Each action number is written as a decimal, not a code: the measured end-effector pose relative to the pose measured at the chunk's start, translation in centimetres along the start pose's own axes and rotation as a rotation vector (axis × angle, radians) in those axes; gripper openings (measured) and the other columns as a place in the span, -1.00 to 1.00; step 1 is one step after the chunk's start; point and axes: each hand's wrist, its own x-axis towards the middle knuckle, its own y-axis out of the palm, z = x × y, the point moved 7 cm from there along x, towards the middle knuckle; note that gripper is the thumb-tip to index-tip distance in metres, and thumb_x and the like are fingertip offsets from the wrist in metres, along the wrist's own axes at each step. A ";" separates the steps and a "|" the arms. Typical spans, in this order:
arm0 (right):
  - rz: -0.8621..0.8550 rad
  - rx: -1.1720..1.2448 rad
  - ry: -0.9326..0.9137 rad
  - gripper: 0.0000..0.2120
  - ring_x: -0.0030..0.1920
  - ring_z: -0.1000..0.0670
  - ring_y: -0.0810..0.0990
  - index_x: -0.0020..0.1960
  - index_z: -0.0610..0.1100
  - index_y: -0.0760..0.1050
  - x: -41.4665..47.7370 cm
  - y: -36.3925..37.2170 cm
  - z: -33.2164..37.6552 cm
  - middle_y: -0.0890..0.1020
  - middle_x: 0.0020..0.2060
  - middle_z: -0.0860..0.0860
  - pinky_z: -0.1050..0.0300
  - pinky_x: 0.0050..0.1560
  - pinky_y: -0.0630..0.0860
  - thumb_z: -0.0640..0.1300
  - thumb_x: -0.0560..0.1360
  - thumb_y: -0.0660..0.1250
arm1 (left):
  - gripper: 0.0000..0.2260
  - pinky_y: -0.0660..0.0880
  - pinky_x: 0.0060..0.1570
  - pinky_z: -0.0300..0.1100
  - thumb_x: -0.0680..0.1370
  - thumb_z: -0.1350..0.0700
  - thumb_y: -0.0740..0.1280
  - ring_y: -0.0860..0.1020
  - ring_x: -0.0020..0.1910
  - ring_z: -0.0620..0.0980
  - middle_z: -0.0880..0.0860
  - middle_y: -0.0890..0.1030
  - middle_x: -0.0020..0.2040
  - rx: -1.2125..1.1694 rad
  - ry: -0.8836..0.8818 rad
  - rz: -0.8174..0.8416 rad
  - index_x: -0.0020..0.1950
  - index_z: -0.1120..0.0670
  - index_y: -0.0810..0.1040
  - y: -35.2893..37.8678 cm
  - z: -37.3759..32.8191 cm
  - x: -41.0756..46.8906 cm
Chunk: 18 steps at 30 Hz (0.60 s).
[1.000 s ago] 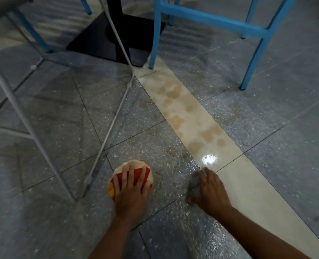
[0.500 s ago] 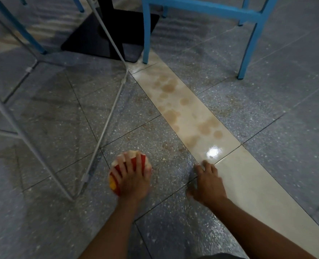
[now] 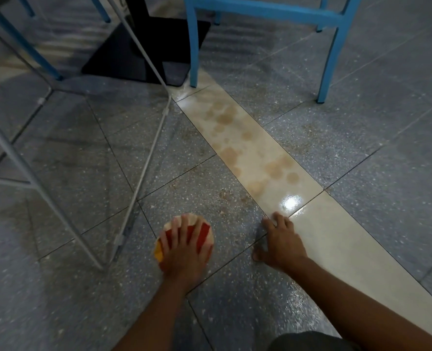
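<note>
**Floor wiping, head-camera view.** The person is crouching low over a grey speckled floor (image 3: 70, 153) and is pressing a bunched cloth (image 3: 206, 235) (red, yellow and cream) onto a grey tile with the left hand (image 3: 184, 249). The fingers (image 3: 175, 226) of that hand are lying spread and nearly straight across the top of the cloth, bearing down on it rather than clenching it. The cloth is sitting just beside the foot of a grey metal frame (image 3: 144, 160). It is near, but not on, the cream tile strip (image 3: 349, 249) running diagonally across the view. The right hand (image 3: 282, 243) is resting on the floor where the grey tile is meeting the strip. Its fingers are loosely bent and holding nothing, and it appears to be propping the body.

**Progress (a judgement).** The floor around both hands is glistening wet, which suggests this patch is already being worked. Brown stains (image 3: 250, 148) are showing on the strip farther ahead, well apart from the cloth, with fainter brownish speckling on the grey tiles to either side. These are looking untouched. The larger share of the wiping is therefore probably lying ahead, toward the blue chair leg (image 3: 193, 51) and the black table base (image 3: 139, 54).
</note>
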 end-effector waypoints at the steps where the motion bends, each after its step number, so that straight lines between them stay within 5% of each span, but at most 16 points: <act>1: 0.010 0.016 -0.007 -0.09 0.59 -0.24 0.13 0.59 0.03 0.19 0.0 -0.1 -0.2 0.10 0.62 -0.10 -0.27 0.43 0.43 0.18 0.38 0.54 | -0.34 -0.23 0.63 0.40 0.70 -0.35 -0.18 -0.30 0.72 0.27 0.13 -0.32 0.73 -0.039 -0.098 0.007 0.71 -0.18 -0.37 -0.4 -1.6 0.9; 4: -0.008 -0.013 0.022 -0.08 0.57 -0.22 0.22 0.59 0.03 0.21 -0.1 -1.1 -1.8 0.17 0.62 -0.14 -0.19 0.45 0.42 0.18 0.37 0.57 | -0.38 -0.29 0.59 0.44 0.72 -0.28 -0.21 -0.26 0.72 0.34 0.19 -0.31 0.72 -0.086 -0.046 0.062 0.73 -0.11 -0.29 -0.1 -8.1 1.4; 7: -0.051 -0.083 0.098 -0.02 0.54 -0.23 0.23 0.60 -0.02 0.17 -0.3 -1.8 -3.5 0.19 0.59 -0.16 -0.24 0.39 0.46 0.22 0.35 0.58 | -0.46 -0.15 0.61 0.37 0.74 -0.25 -0.03 0.02 0.73 0.32 0.14 -0.01 0.76 -0.004 0.452 0.112 0.73 -0.20 0.15 2.0 -12.7 -4.0; 10: -0.016 -0.057 0.169 0.08 0.56 -0.24 0.19 0.61 -0.06 0.12 -0.5 -1.5 -4.2 0.16 0.58 -0.18 -0.29 0.40 0.44 0.24 0.30 0.61 | -0.48 0.05 0.61 0.21 0.71 -0.35 0.12 0.20 0.72 0.14 0.00 0.20 0.74 0.056 0.685 0.051 0.67 -0.29 0.27 2.8 -8.3 -7.7; 13: 0.007 -0.009 0.193 0.11 0.53 -0.26 0.22 0.58 -0.10 0.14 -0.4 -0.6 -3.9 0.17 0.55 -0.20 -0.27 0.38 0.46 0.22 0.25 0.65 | -0.45 -0.04 0.65 0.10 0.67 -0.41 0.14 0.23 0.71 0.11 -0.04 0.14 0.73 0.072 0.462 0.007 0.65 -0.35 0.28 1.2 0.4 -6.0; 18: -0.014 -0.008 0.189 0.00 0.41 -0.24 0.32 0.46 -0.18 0.26 0.1 0.0 -2.9 0.25 0.42 -0.24 -0.15 0.27 0.55 0.16 0.23 0.67 | -0.34 -0.31 0.65 0.25 0.69 -0.40 -0.13 -0.23 0.74 0.21 0.08 -0.27 0.76 -0.035 -0.082 0.034 0.71 -0.25 -0.31 -2.3 3.5 2.7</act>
